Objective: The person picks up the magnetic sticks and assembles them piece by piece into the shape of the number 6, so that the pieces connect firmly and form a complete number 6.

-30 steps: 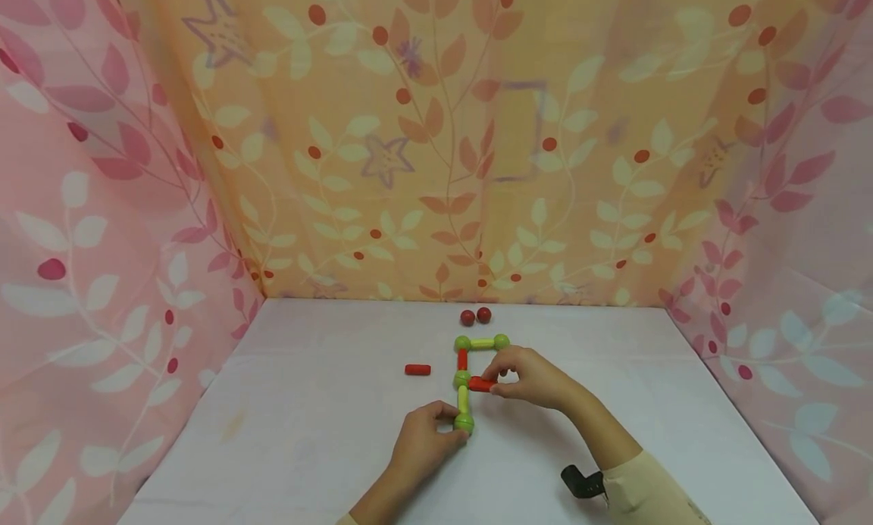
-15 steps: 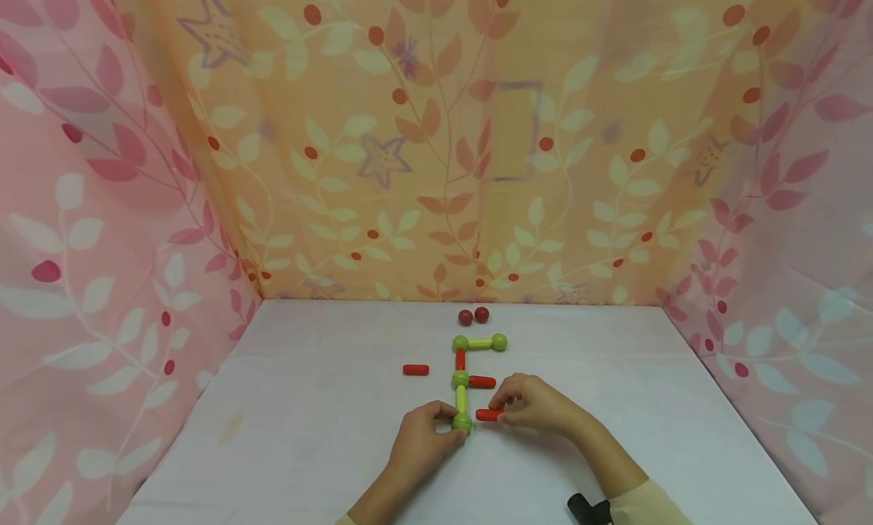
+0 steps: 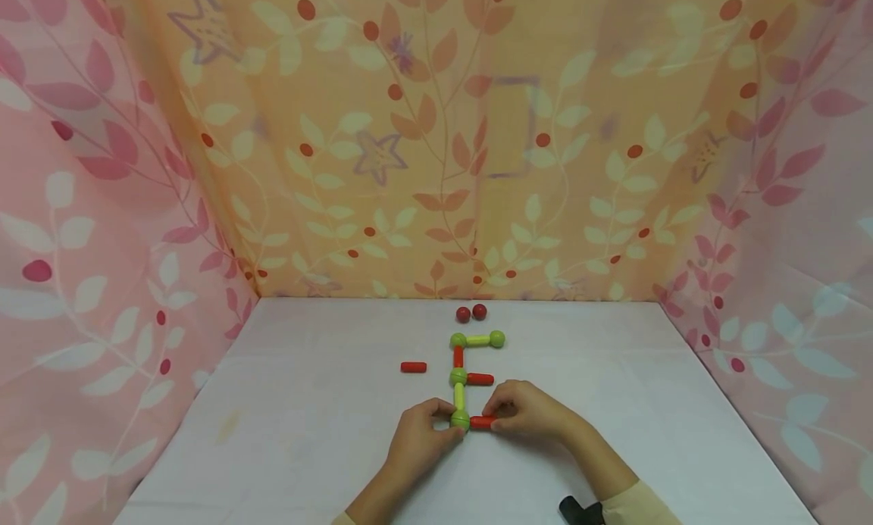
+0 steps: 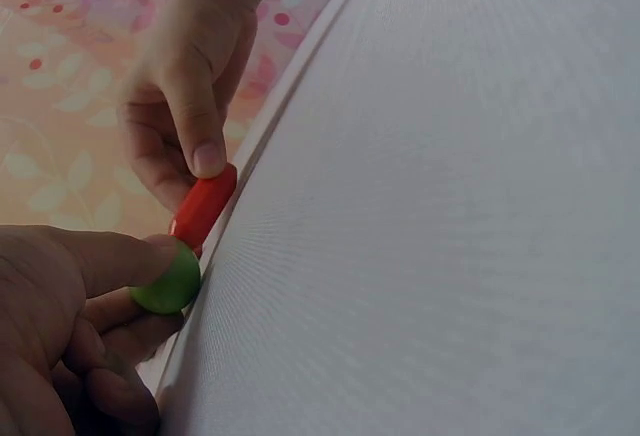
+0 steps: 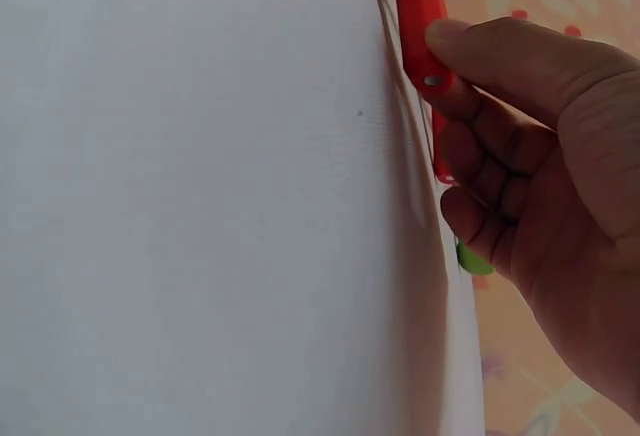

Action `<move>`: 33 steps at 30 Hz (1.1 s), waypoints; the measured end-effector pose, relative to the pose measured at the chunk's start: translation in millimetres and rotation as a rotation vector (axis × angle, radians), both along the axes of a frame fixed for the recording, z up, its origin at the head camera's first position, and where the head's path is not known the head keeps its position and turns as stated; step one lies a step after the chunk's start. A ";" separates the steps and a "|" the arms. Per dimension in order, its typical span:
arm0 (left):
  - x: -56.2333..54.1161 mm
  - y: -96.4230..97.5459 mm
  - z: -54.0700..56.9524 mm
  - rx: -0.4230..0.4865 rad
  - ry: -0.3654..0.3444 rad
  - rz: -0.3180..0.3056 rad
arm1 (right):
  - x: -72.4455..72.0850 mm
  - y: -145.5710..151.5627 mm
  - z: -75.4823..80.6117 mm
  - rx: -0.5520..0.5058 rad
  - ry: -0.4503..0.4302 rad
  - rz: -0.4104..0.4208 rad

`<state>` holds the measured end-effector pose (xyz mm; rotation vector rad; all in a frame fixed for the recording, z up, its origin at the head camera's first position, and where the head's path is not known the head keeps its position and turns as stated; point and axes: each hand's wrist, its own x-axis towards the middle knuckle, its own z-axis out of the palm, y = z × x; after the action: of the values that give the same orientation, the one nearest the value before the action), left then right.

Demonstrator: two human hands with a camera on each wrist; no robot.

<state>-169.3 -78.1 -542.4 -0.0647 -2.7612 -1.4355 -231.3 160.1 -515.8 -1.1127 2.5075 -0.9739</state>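
In the head view, my left hand (image 3: 417,436) pinches the nearest green ball (image 3: 460,419) of a toy figure made of balls and rods. My right hand (image 3: 533,411) pinches a red rod (image 3: 480,423), whose left end meets that ball. The left wrist view has the red rod (image 4: 205,206) end-on against the green ball (image 4: 170,284). A small metal dot shows on the free end of the rod (image 5: 420,31) in the right wrist view. Beyond, a light green rod (image 3: 459,395) runs up to the middle ball (image 3: 458,376), from which another red rod (image 3: 480,379) points right.
Farther up, a red rod (image 3: 458,357), a corner ball (image 3: 458,340), a yellow-green rod (image 3: 478,341) and an end ball (image 3: 497,339) continue the figure. One loose red rod (image 3: 413,367) lies left. Two red balls (image 3: 471,314) sit near the table's back edge.
My right hand has left the red rod at the middle ball and come nearer with another red rod, then moved it left against the nearest ball. My left hand keeps its hold.
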 end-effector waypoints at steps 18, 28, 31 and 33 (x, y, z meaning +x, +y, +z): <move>-1.2 -0.6 4.2 -0.006 -0.061 -0.017 | 4.6 -0.1 -7.4 -0.055 -0.060 -0.034; -4.4 -2.7 17.9 0.016 -0.078 -0.025 | 5.8 0.2 -8.0 -0.073 -0.088 -0.035; -8.3 -3.2 27.6 0.003 -0.067 -0.047 | 6.5 0.2 -7.0 -0.066 -0.095 -0.045; -12.7 -3.5 34.6 -0.016 -0.056 -0.070 | 6.4 0.1 -6.8 -0.060 -0.086 -0.049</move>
<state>-182.0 -81.6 -507.8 -0.1253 -2.8425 -1.4536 -224.9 160.2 -522.6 -1.0086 2.4629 -1.0930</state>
